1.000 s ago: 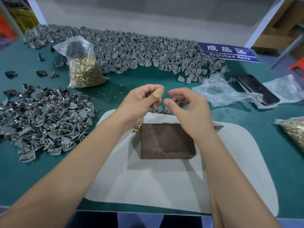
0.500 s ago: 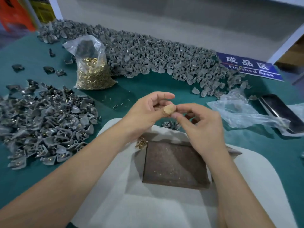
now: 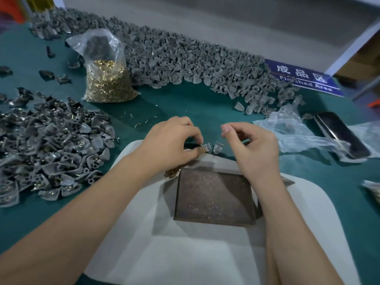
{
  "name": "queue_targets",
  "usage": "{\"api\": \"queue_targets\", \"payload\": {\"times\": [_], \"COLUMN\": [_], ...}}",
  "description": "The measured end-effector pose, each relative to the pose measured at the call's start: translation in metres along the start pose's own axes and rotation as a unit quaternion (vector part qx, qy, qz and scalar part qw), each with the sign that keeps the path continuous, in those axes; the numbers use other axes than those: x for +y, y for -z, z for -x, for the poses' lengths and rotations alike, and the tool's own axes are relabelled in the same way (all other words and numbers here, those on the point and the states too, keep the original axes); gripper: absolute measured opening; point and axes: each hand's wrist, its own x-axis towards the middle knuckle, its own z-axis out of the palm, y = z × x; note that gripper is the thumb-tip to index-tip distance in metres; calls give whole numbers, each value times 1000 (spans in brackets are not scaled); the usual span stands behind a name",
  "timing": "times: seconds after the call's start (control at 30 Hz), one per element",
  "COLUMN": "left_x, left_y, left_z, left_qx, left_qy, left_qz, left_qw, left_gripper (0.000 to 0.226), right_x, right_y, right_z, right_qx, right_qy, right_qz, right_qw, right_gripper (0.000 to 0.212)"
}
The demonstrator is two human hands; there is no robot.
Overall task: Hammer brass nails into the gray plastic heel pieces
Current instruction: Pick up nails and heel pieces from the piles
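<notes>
While the left hand (image 3: pixel 170 145) reaches down at the far edge of the white mat (image 3: pixel 205 254), its fingers (image 3: pixel 195 138) curl in and pinch a small gray heel piece (image 3: pixel 206 147) right where the mat meets the green counter (image 3: pixel 185 103). A second heel piece (image 3: pixel 218 147) lies just beside the first, free of either hand. The right hand (image 3: pixel 253 149) hovers close by, its fingers loosely curled, thumb and forefinger tips near each other; whether they hold a nail between them I cannot tell.

Under the two wrists sits a dark, rusty metal block (image 3: pixel 213 198) on the mat, with a little clump of brass nails (image 3: pixel 172 172) at its far left corner, partly hidden by the left wrist. To the left spreads a pile of heel pieces (image 3: pixel 51 151) with brass glinting in many of them. Along the back of the counter runs a long heap of plain gray heel pieces (image 3: pixel 174 58), and in front of it stands a clear bag of brass nails (image 3: pixel 107 79). A blue sign (image 3: pixel 302 79) reading "Finished Area" lies at the far right. Nearer, crumpled clear plastic (image 3: pixel 298 132) rests beside a dark phone (image 3: pixel 341 136), and the corner of another bag of nails (image 3: pixel 373 190) shows at the right edge.
</notes>
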Motion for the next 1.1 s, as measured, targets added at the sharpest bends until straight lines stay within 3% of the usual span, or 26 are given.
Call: {"api": "queue_targets", "payload": {"times": [0.23, 0.53, 0.97, 1.1], "left_x": [7, 19, 18, 19], "left_y": [-8, -16, -14, -16], "left_z": [1, 2, 4, 4], "left_qx": [106, 133, 165, 152], "left_qy": [36, 23, -37, -15], "left_qz": [167, 330, 263, 326], "left_qw": [980, 934, 950, 933], "left_gripper": [9, 13, 16, 15], "right_x": [1, -5, -7, -6], "right_y": [-1, 4, 5, 4], "right_z": [-1, 0, 1, 0], "right_qx": [8, 23, -41, -53], "right_qy": [-9, 72, 84, 44], "right_qz": [-30, -34, -32, -74], "right_qw": [999, 997, 995, 995], "right_gripper": [14, 6, 11, 10]}}
